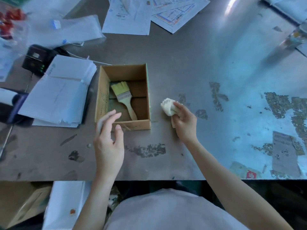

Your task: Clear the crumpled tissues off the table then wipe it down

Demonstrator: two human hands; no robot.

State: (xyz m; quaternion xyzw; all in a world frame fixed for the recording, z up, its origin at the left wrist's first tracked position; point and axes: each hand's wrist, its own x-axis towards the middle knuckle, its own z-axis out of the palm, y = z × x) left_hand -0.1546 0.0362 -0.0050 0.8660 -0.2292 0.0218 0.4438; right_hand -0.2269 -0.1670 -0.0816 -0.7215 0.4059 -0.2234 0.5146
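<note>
Crumpled tissue (pixel 168 107) clutched in right hand (pixel 183 121), left hand (pixel 108 138) loosely spread, empty

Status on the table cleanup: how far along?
Done: no loose tissues show on the table. In hand: the right hand holds a crumpled tissue beside the cardboard box; the left hand is open and empty. Left: wiping; stains remain.
</note>
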